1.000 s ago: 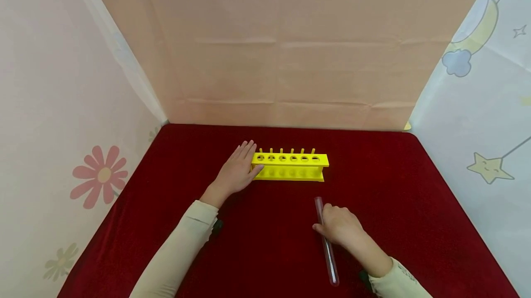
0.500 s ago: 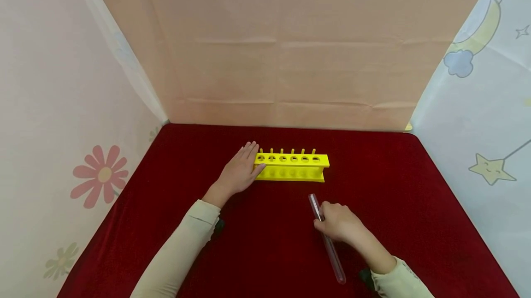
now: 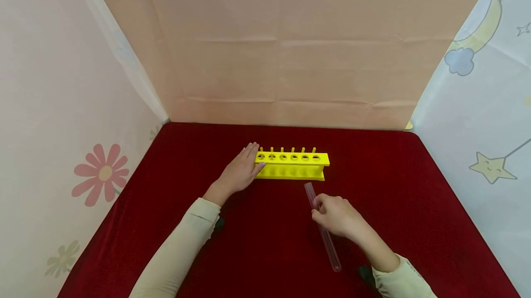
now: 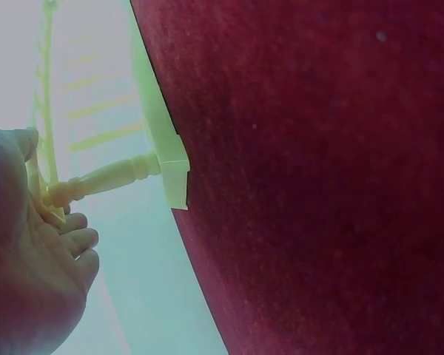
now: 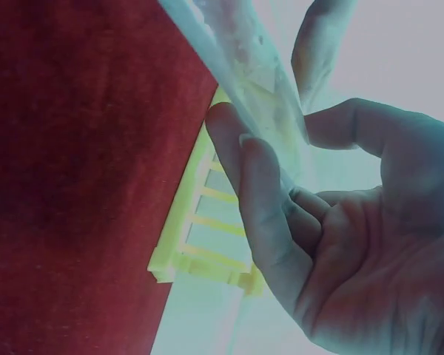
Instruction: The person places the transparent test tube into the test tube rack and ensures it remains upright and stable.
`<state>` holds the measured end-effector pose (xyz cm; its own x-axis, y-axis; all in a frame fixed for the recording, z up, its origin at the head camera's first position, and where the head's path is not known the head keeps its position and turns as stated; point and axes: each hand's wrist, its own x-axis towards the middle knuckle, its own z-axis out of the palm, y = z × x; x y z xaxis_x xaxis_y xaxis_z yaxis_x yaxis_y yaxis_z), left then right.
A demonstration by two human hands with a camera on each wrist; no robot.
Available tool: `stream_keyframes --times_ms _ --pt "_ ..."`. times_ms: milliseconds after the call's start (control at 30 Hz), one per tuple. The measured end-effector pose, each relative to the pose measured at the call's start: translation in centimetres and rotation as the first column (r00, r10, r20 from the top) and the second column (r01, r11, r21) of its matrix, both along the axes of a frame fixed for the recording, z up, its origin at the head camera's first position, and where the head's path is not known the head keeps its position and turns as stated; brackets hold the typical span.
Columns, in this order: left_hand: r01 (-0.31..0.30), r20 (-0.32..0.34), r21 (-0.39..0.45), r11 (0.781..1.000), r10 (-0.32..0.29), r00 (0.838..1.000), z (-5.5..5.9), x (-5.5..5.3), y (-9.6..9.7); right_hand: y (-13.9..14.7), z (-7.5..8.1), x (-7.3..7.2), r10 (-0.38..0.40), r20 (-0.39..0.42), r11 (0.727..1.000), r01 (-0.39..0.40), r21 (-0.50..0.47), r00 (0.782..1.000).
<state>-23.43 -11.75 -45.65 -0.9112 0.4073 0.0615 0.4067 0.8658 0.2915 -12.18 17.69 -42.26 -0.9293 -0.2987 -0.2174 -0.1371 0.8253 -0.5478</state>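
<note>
Trouble could begin at the left, where your left hand [image 3: 238,169] steadies one end only of the yellow rack [image 3: 292,163]. Its fingers and thumb grasp the rack's left end; the right end has no hand on it, so a knock there might swing the rack round on the red-covered bench [image 3: 249,252]. Next, near the rack's front right, comes the clear tube [image 3: 329,247], held at a slant, its flat end toward the rack, its rounded end toward you. A hasty lift could strike that flat end against the rack's front edge. At the far right, your right hand [image 3: 338,215] pinches the tube between thumb and fingers, nearer the flat end, with a long stretch below left free; a loosened pinch would probably let it tip or slip through.

The rack stands upright with a row of six round holes [image 3: 293,157], none holding a tube, and six bare pegs [image 3: 293,150] behind them. The tube shows no liquid in the head view; from the hazy right wrist view you cannot tell more.
</note>
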Motion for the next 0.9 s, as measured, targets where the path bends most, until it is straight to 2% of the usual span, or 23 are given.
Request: stream_keyframes --times_ms 200,467,900 --pt "-0.005 0.023 0.027 1.000 0.004 1.000 0.0 0.0 0.1 0.1 0.8 -0.2 -0.024 -0.024 0.999 0.024 -0.025 0.999" --pt "-0.018 0.020 0.034 0.999 0.017 1.000 -0.2 -0.1 0.1 0.0 1.8 -0.6 -0.055 -0.095 0.996 0.048 -0.075 0.994" --pt "-0.024 0.019 0.034 0.999 0.023 1.000 -0.2 0.0 0.0 0.0 2.8 -1.1 -0.108 -0.133 0.984 0.087 -0.154 0.985"
